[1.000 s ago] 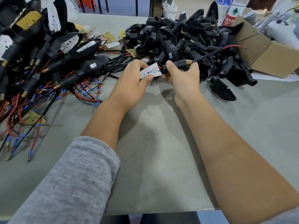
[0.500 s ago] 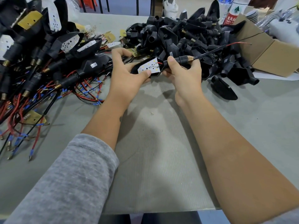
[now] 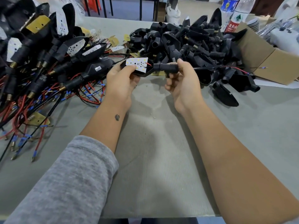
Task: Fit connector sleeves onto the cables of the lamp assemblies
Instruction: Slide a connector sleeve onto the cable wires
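Observation:
A black lamp assembly (image 3: pixel 138 68) with a white LED board on top is held above the table's middle. My left hand (image 3: pixel 120 83) grips its housing, thumb on the board. My right hand (image 3: pixel 182 81) grips the black connector sleeve (image 3: pixel 166 67) on the lamp's stem. The lamp's black and red cable (image 3: pixel 215 67) runs right from the sleeve toward the box.
A heap of finished lamps with red and black wires (image 3: pixel 40 65) fills the left. A pile of empty black housings (image 3: pixel 191 46) lies behind my hands. A cardboard box (image 3: pixel 271 62) and bottles (image 3: pixel 235 15) stand at the right. A grey mat (image 3: pixel 153 151) covers the table.
Both hands lifted the lamp and turned it so the LED board faces up. The brass end of the stem is now hidden under the sleeve and my right hand.

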`<control>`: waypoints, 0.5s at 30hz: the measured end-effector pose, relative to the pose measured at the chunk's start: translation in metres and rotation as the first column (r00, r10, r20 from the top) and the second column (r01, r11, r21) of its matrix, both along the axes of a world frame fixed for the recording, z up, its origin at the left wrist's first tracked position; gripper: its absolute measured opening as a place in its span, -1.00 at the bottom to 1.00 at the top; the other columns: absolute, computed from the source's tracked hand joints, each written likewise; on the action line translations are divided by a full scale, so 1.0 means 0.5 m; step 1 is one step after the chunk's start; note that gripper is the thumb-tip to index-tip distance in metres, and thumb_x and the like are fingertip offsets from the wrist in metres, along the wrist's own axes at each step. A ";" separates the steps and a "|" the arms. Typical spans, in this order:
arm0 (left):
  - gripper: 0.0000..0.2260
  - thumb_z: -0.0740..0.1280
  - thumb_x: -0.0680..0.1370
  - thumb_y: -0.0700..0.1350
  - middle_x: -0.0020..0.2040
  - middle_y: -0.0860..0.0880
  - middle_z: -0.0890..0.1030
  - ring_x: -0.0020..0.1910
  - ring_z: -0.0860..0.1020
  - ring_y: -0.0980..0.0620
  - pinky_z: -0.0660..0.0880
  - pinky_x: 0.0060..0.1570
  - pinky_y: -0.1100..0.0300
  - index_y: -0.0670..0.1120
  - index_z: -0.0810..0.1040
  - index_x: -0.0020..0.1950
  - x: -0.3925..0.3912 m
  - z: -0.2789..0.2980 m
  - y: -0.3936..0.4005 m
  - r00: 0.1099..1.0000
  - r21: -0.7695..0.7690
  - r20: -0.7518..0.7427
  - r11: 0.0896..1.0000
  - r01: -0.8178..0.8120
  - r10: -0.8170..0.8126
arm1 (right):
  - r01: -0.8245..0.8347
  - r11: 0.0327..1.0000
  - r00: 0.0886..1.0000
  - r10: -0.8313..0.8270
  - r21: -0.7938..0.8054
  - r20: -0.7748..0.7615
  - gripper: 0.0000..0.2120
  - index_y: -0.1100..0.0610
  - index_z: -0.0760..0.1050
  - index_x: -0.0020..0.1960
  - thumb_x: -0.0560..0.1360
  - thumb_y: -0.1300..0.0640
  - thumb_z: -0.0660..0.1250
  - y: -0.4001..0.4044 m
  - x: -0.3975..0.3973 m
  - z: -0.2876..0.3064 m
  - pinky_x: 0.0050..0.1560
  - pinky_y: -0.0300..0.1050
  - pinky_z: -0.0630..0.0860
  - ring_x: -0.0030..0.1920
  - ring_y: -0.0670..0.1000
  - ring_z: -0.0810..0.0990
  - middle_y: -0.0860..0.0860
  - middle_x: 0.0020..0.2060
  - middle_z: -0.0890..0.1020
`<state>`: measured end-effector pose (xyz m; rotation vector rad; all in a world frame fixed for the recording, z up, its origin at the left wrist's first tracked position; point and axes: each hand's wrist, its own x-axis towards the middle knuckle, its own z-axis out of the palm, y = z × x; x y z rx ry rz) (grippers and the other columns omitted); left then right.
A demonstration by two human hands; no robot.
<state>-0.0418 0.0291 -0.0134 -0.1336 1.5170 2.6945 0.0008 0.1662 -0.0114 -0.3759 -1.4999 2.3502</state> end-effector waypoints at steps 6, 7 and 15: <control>-0.92 0.27 0.62 -0.21 0.05 -0.17 0.63 -0.13 0.68 -0.14 0.60 -0.30 0.14 -0.04 0.43 0.04 0.002 0.000 -0.001 1.000 -0.024 0.018 0.999 0.022 -0.022 | -0.084 0.993 0.996 0.084 0.078 -0.003 -0.82 0.18 0.59 -0.05 0.60 0.16 0.23 -0.009 0.004 0.000 -0.40 -0.20 0.42 -0.45 -0.07 0.42 -0.02 -0.48 0.46; -0.91 0.28 0.62 -0.22 0.09 -0.18 0.61 -0.12 0.66 -0.12 0.59 -0.31 0.17 -0.05 0.43 0.05 0.001 -0.001 -0.001 1.000 -0.036 -0.003 0.999 0.000 0.000 | -0.092 0.991 0.995 0.095 0.099 -0.021 -0.85 0.16 0.57 -0.03 0.60 0.19 0.23 -0.009 0.006 0.000 -0.39 -0.20 0.43 -0.43 -0.06 0.44 0.00 -0.45 0.47; -0.84 0.32 0.60 -0.20 0.03 -0.14 0.58 -0.22 0.58 0.03 0.53 -0.35 0.28 -0.22 0.50 0.16 -0.020 -0.012 -0.012 0.983 -0.112 0.011 0.977 -0.180 0.182 | -0.140 0.886 0.976 0.199 0.442 -0.089 -0.89 0.14 0.61 -0.03 0.59 0.21 0.30 -0.014 0.012 -0.005 -0.44 -0.25 0.26 -0.49 -0.10 0.34 -0.09 -0.51 0.44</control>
